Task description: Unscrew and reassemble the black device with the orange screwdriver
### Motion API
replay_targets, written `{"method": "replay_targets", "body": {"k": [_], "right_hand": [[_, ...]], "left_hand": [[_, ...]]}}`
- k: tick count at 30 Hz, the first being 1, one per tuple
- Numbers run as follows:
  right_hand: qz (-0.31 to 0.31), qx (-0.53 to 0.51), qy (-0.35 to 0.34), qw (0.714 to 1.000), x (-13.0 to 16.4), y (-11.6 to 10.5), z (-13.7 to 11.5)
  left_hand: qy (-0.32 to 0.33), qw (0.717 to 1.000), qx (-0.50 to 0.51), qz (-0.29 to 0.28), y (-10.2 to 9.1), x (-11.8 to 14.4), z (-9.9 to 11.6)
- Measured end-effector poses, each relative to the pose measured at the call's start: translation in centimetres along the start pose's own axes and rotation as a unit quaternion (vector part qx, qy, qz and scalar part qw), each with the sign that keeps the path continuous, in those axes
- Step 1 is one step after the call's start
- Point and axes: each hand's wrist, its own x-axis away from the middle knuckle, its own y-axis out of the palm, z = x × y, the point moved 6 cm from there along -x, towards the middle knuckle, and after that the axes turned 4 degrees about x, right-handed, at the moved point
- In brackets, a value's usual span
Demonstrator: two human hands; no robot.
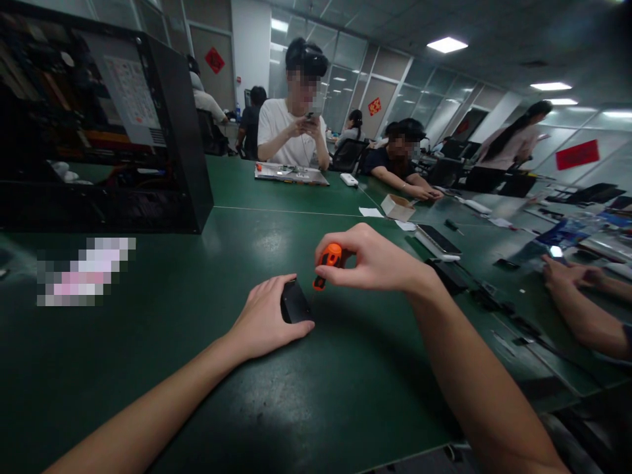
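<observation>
The black block (297,304) lies on the green table (237,408) in front of you, and everything else can be placed from it. Your left hand (266,319) is curved half open around the block's left side, the fingers along its far edge and the thumb by its near edge, holding it. Just beyond the block and to its right, your right hand (368,255) is curled around an orange-and-black screwdriver (334,255), its handle gripped between thumb and bent fingers. The handle slants down towards the block's right end; the shaft is too faint for you to tell whether its tip touches.

Farther from the block, beyond it and to the left, a black computer case (180,131) stands on the table with its interior exposed. Straight beyond the block, at the table's far side, a person in a white shirt (291,125) holds a phone up in both hands behind a flat tray (269,173). Beyond the block and to the right are a small open box (399,208) and, nearer, a dark flat device (438,239).
</observation>
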Motion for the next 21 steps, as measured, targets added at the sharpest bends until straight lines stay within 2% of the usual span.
{"method": "replay_targets", "body": {"k": [6, 9, 13, 17, 19, 21], "right_hand": [[-0.109, -0.015, 0.052, 0.993, 1.5, -0.8, -0.5], [-0.13, -0.003, 0.047, 0.99, 2.2, -1.1, -1.2], [-0.113, 0.018, 0.068, 0.991, 2.2, -0.5, -1.5], [-0.036, 0.074, 0.115, 0.99, 1.6, -0.2, -1.3], [-0.002, 0.088, 0.096, 0.991, 1.3, -0.1, -1.7], [0.01, 0.082, 0.046, 0.996, 1.0, 0.1, -2.4]], "left_hand": [[0.003, 1.0, -0.009, -0.001, 0.2, 0.0, -0.2], [0.001, 1.0, -0.011, -0.002, 0.2, 0.0, -0.3], [0.002, 1.0, -0.01, 0.001, 0.2, 0.0, -0.2], [0.007, 1.0, -0.007, 0.004, 0.3, 0.0, -0.3], [0.007, 1.0, -0.009, 0.007, 0.3, 0.0, -0.4], [0.01, 1.0, -0.008, 0.012, 0.4, -0.1, -0.4]]}}
